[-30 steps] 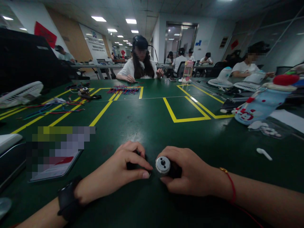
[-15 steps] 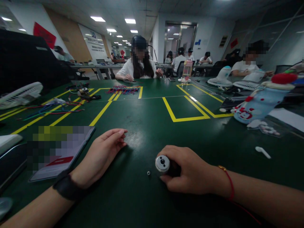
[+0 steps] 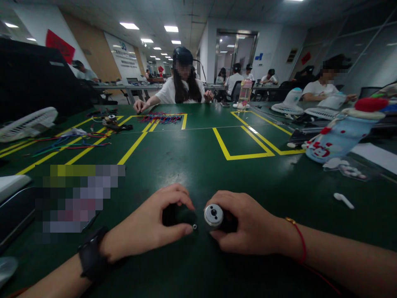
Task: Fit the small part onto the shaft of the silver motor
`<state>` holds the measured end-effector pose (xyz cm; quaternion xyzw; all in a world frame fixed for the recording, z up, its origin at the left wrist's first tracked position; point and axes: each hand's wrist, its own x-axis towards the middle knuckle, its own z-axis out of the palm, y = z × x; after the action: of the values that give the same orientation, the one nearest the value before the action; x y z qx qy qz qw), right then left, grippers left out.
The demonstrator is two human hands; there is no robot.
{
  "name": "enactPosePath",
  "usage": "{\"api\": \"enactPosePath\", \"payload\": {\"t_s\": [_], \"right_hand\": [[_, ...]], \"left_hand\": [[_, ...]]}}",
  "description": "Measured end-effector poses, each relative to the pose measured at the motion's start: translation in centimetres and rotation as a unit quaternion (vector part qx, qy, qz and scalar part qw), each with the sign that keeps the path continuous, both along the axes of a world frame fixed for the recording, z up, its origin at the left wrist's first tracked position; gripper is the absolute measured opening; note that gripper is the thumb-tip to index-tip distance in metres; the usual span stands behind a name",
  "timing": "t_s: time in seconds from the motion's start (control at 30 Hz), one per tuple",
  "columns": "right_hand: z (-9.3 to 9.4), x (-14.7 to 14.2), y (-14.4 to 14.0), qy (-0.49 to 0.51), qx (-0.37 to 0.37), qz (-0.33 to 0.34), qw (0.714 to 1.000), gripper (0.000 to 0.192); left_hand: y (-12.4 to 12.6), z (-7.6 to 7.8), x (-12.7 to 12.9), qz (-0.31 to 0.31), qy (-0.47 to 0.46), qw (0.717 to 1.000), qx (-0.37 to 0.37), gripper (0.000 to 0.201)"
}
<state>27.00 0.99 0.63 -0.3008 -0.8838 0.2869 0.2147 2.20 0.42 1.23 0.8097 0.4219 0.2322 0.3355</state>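
Note:
My right hand is wrapped round a small cylindrical motor. Its silver end faces up and left, with a dark centre and two small holes; the fingers hide most of its body. Just left of it, on the green table, lies a tiny round metal piece with a hole, too small to name surely. Around that piece my left hand curves with thumb and fingers apart, holding nothing. The thumb tip is right beside the piece; whether they touch I cannot tell.
A blurred-out flat device lies at left. Loose wires and a wire bundle lie farther back. At right stand a blue bottle and a white earbud. Across the green table sits a person.
My left hand has moved right and toward me, its fingers parting beside the tiny metal piece. My right hand stays put with the motor. The person opposite has reached an arm sideways.

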Motion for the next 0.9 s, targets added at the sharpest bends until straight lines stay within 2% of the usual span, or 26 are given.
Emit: {"api": "enactPosePath", "payload": {"t_s": [0.07, 0.13, 0.23, 0.37, 0.47, 0.6, 0.73, 0.9], "right_hand": [[0.0, 0.0, 0.0, -0.001, 0.001, 0.002, 1.000, 0.031], [0.0, 0.0, 0.0, 0.001, 0.003, 0.002, 1.000, 0.030], [0.1, -0.1, 0.1, 0.002, 0.004, 0.001, 1.000, 0.030], [0.1, -0.3, 0.1, -0.003, 0.014, 0.002, 1.000, 0.031], [0.0, -0.3, 0.1, -0.005, 0.024, 0.004, 1.000, 0.026], [-0.2, -0.4, 0.1, -0.010, 0.031, 0.004, 0.999, 0.022], [-0.3, -0.5, 0.1, -0.010, 0.037, 0.004, 0.999, 0.021], [-0.1, -0.4, 0.1, -0.010, 0.034, 0.001, 0.999, 0.021]], "left_hand": [[-0.3, 0.1, 0.4, -0.035, 0.046, 0.998, 0.029, 0.019], [-0.3, 0.0, 0.5, -0.044, 0.053, 0.997, 0.036, 0.010], [-0.1, 0.1, 0.5, -0.010, 0.010, 0.999, 0.032, 0.006], [-0.4, 1.2, 1.4, 0.070, -0.056, 0.993, 0.080, 0.007], [-1.1, 2.0, 2.6, 0.063, -0.056, 0.991, 0.105, 0.008], [-1.7, 2.3, 3.6, 0.050, -0.030, 0.991, 0.119, 0.009], [-1.9, 2.4, 3.8, 0.047, -0.001, 0.992, 0.117, 0.012], [-2.0, 2.4, 3.4, 0.031, -0.019, 0.997, 0.064, 0.018]]}}
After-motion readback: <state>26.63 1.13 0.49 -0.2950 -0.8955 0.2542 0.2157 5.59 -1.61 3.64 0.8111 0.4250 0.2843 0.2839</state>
